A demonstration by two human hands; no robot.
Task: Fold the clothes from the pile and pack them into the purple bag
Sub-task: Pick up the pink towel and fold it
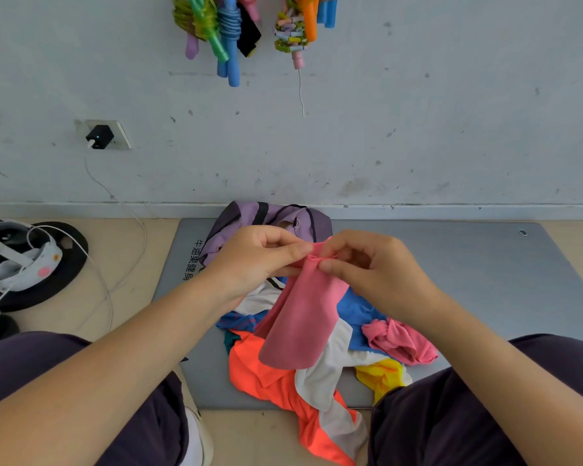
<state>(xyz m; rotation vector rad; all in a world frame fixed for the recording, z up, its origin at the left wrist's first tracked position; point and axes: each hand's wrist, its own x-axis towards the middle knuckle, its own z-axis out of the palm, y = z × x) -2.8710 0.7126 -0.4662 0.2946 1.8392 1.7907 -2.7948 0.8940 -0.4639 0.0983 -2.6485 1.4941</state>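
Observation:
A pink garment (300, 317) hangs over the pile, lifted by its top edge. My left hand (253, 260) and my right hand (367, 264) both pinch that bunched top edge, close together. Below lies the pile of clothes (317, 371): orange, white, blue, yellow and another pink piece (401, 341). The purple bag (246, 216) stands behind my hands against the wall, partly hidden by them.
A grey mat (468, 264) lies under the pile and bag. A headset with a white cable (24, 260) sits on the floor at left. A charger (98, 137) is plugged into the wall socket. Coloured skipping ropes (223, 31) hang on the wall. My knees frame the pile.

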